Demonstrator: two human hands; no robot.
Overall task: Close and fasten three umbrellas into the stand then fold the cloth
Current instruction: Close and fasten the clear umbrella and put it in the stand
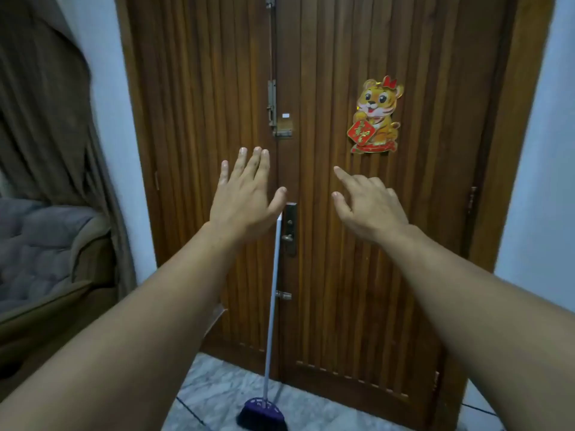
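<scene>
Door: reddish-brown wooden double door [357,213], vertical ribbed grooves
Sticker: orange-yellow striped tiger decoration [375,116], red sign
Broom: purple-headed broom [263,413], white handle
Floor: grey-white marbled tile floor [224,396]
Curtain: brown curtain [46,104]

A broom [270,306] leans on the door [389,244], an armchair [46,259] to its left.

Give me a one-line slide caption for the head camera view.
Both bare hands, left hand and right hand, raised empty before a wooden door, a broom leaning against it.
</scene>
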